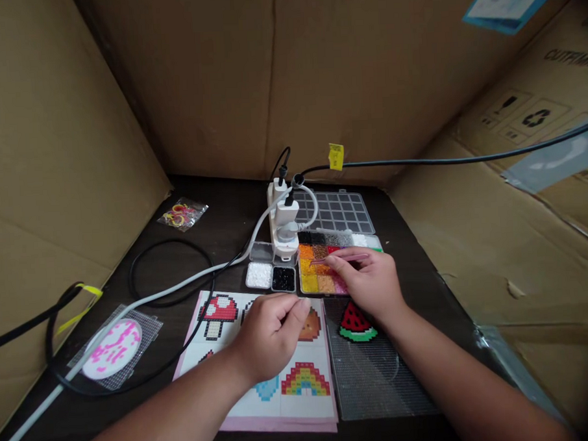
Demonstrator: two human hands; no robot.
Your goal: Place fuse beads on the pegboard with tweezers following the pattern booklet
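Note:
My right hand (372, 279) pinches a pair of pink tweezers (351, 257), whose tips point left over the yellow and orange cells of the bead box (309, 283). My left hand (274, 335) hovers above or rests on the pattern sheet (234, 411); which, I cannot tell. Its fingers are curled with the thumb pressed against them, and anything inside is hidden. Pixel pictures show on the sheet, among them a mushroom and a rainbow. A clear pegboard (379, 392) lies beneath my right wrist and forearm, with a watermelon slice of beads (357, 325) on it.
Two small boxes of white beads (259, 274) and black beads (283, 279) sit beside a white power strip (283, 227). Cables cross the left side, over a pegboard (145, 324) with a pink-and-white disc. A small plastic bag (182, 214) lies behind. Cardboard walls (210, 87) surround the table.

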